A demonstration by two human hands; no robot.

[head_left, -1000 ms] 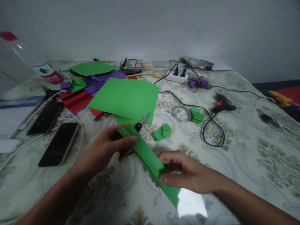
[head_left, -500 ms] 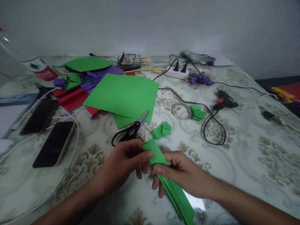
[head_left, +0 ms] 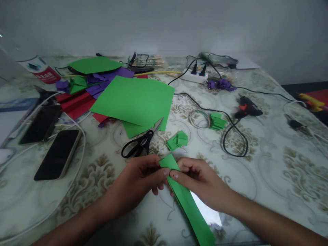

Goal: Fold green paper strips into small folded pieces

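Green folded paper strip [head_left: 188, 205] lies low in the frame's centre, its upper end pinched by the fingers of both the left hand [head_left: 138, 179] and right hand [head_left: 198, 179]. Likely creasing that end; the next fold needs aligned edges. Scissors [head_left: 140, 141] rest just above.

A plain grey wall [head_left: 164, 24] fills the upper frame. Below it, a table [head_left: 276, 171] carries a pale ornate-patterned cover under dim light.
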